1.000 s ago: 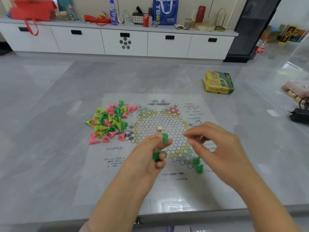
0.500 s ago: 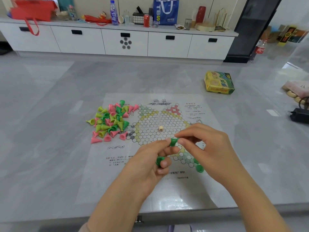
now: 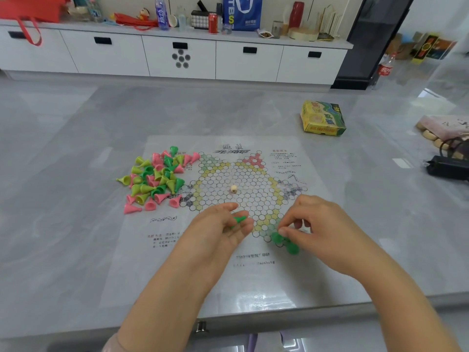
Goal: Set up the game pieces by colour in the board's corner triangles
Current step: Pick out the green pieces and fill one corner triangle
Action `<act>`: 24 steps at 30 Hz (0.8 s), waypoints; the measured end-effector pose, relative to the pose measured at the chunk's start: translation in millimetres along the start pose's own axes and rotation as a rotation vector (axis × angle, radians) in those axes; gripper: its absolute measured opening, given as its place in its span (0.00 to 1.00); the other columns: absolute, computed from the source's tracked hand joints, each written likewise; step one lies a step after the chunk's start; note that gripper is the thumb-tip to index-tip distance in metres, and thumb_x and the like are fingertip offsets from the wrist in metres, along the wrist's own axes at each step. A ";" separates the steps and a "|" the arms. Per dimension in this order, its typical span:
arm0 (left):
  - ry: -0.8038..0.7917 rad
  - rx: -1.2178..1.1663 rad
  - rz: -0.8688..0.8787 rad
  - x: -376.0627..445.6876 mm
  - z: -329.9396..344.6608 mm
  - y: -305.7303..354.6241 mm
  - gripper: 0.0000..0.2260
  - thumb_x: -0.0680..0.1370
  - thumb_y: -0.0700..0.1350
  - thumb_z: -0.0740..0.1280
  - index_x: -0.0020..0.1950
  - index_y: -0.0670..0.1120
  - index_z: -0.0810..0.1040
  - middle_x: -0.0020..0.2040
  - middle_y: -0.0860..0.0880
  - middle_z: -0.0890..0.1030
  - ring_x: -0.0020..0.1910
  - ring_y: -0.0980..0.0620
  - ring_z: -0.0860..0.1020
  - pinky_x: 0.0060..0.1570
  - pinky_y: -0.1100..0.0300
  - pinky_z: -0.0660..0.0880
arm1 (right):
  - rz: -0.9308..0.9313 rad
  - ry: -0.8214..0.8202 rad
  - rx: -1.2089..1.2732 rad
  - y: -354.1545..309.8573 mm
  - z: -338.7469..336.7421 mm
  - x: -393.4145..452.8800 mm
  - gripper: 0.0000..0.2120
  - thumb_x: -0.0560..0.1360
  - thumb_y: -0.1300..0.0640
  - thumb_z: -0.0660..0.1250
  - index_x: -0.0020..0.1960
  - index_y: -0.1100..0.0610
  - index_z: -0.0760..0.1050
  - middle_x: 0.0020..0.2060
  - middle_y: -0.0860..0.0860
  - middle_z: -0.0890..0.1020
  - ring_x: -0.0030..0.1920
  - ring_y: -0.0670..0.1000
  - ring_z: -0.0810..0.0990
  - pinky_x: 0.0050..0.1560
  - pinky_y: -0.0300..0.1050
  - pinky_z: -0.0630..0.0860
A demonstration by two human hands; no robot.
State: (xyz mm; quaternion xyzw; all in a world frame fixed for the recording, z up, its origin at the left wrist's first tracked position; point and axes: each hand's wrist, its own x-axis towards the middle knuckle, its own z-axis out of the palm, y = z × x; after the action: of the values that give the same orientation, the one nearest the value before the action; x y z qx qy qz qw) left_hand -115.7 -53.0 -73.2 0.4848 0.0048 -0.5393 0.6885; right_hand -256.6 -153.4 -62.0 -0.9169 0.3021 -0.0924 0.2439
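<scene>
The right hand (image 3: 322, 224) pinches a green piece (image 3: 276, 237) onto the board (image 3: 228, 275) at its near green corner; the left hand (image 3: 218, 232) curls around another green piece (image 3: 238, 220). The mixed pile (image 3: 157, 179) lies far left, the box (image 3: 322, 118) far right on the surface (image 3: 63, 224)

Two bare forearms — pale pinkish sleeve edge (image 3: 111, 344) (left arm only).

Yellow-green box (image 3: 322, 118) on grey table (image 3: 76, 224); black charger (image 3: 448, 168) right; red can (image 3: 212, 23) on cabinet (image 3: 177, 57)
</scene>
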 end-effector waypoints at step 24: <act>-0.041 -0.055 0.059 0.7 -3.4 0.9 0.06 0.77 0.34 0.59 0.45 0.39 0.75 0.36 0.42 0.84 0.33 0.50 0.83 0.31 0.63 0.80 | 0.021 -0.058 -0.062 7.3 5.1 0.2 0.03 0.72 0.54 0.69 0.44 0.50 0.81 0.35 0.41 0.71 0.39 0.39 0.71 0.38 0.29 0.65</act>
State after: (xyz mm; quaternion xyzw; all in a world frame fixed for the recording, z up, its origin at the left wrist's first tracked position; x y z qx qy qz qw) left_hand -112.9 -51.3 -74.7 0.4544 -0.0089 -0.5282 0.7173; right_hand -258.6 -156.7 -70.0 -0.9232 0.3070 -0.0538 0.2250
